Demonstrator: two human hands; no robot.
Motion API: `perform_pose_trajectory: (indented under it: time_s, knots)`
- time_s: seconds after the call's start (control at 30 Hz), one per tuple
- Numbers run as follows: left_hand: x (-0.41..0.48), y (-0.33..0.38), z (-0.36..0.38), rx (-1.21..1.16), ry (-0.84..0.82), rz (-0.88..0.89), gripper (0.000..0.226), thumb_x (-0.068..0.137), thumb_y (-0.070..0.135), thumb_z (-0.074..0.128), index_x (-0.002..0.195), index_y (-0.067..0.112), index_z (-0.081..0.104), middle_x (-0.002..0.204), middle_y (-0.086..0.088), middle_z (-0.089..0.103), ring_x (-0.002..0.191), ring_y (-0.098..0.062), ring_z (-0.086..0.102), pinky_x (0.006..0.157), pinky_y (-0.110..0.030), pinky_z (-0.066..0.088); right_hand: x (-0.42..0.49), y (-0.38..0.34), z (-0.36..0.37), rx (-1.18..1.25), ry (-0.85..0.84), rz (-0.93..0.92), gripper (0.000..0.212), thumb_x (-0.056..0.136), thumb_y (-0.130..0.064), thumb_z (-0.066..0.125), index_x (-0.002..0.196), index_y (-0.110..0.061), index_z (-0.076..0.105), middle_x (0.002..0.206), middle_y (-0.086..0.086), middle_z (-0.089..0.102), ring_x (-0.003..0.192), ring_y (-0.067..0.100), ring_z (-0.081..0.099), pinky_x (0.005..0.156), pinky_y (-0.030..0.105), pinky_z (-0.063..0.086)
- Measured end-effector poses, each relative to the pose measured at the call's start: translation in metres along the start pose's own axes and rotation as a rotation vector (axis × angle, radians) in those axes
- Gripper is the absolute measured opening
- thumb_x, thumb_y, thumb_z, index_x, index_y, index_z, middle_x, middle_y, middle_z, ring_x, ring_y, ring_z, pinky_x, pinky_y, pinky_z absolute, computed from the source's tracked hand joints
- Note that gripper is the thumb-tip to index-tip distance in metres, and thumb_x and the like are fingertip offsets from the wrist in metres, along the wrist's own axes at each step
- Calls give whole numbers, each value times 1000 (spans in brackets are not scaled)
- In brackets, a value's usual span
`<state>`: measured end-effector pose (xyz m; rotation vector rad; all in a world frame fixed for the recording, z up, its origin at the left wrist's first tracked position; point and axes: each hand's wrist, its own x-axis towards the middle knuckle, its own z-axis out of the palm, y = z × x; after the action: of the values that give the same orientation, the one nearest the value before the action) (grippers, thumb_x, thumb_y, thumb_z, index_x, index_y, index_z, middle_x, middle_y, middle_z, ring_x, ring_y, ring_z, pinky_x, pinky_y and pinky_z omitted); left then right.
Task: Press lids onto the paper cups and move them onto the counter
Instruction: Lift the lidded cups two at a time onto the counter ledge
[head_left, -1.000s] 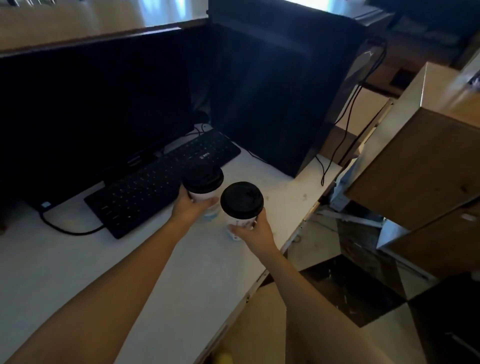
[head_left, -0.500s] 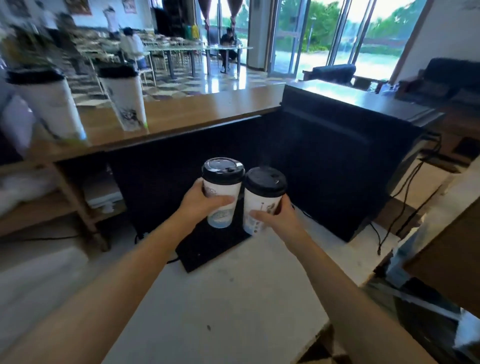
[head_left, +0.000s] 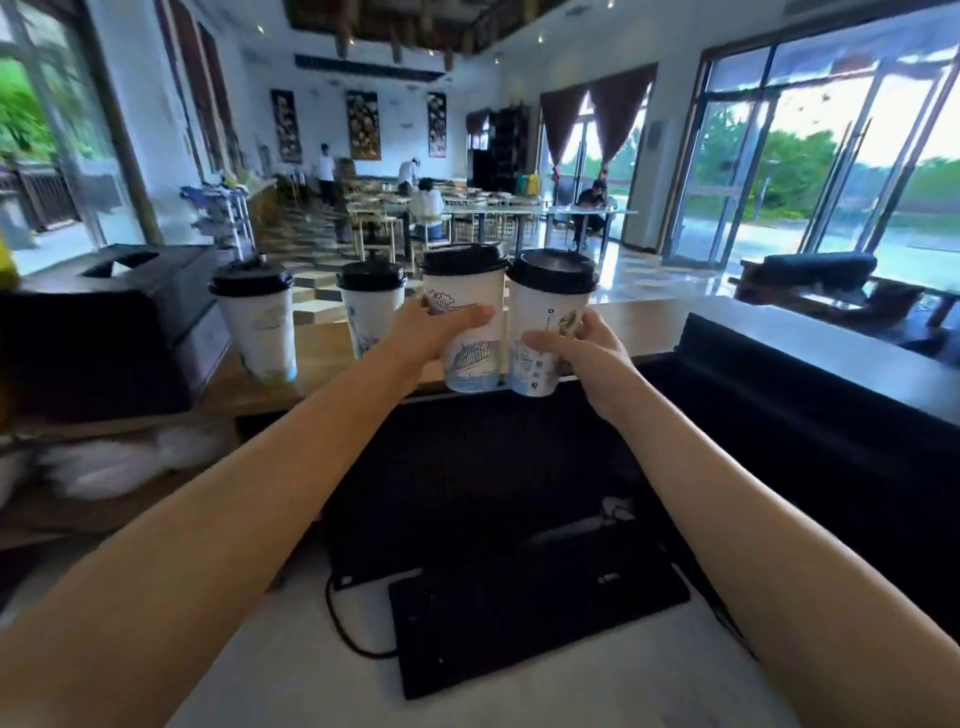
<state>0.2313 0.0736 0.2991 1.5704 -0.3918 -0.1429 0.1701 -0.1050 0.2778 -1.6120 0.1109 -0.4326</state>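
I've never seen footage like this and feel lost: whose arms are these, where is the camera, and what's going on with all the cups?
The camera is worn on a person's head, so you see their own bare arms reaching forward. The left hand holds one lidded paper cup; the right hand holds another. Both are raised at the edge of the wooden counter, where two lidded cups already stand. Below are a dark monitor and a keyboard on a white desk.
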Motion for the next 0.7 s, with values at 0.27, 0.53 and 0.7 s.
perform_pose_trajectory:
  time_s: [0.27,0.53,0.7]
  knots:
    - [83,-23,10,-42,151,-25,51,70,13,80,116,7,57,109,-10,69,94,-21,67,74,-34,55,105,27,-1,-167,20,6,57,65,-22,83,112,-16,50,113,3,64,103,22,62,93,44,52]
    - [119,-61,13,9,293,-61,76,63,21,85,125,4,44,117,-7,61,105,-23,61,91,-39,52,155,70,5,-145,40,52,62,67,-23,81,119,-11,49,115,4,64,104,22,62,91,40,52]
    - [133,-70,11,83,328,-4,73,68,22,81,125,4,40,120,-8,58,110,-23,58,95,-41,50,171,77,-3,-159,21,22,58,70,-22,80,117,-12,47,116,4,62,104,22,60,90,39,51]
